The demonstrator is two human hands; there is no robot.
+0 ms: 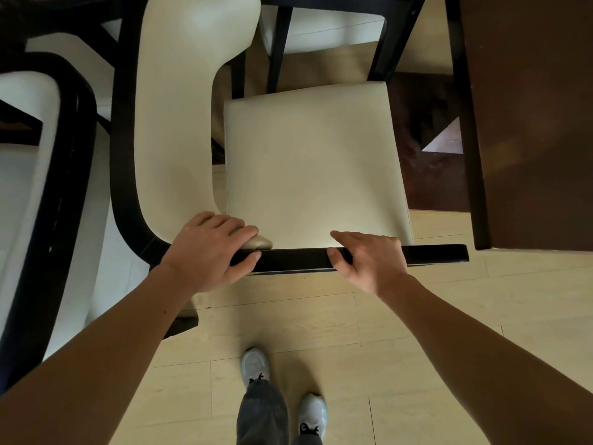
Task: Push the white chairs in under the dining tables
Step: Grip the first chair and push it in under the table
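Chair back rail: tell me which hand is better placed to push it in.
Neither alone, probably. The left hand and the right hand both grip the black back rail either side of its middle, so pushing with both should keep the chair straight.

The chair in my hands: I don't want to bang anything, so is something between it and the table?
Ahead of the chair, dark legs and another white seat stand near its front edge. The table lies right.

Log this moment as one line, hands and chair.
left hand: gripping chair back rail | right hand: gripping same rail | chair seat: not under table
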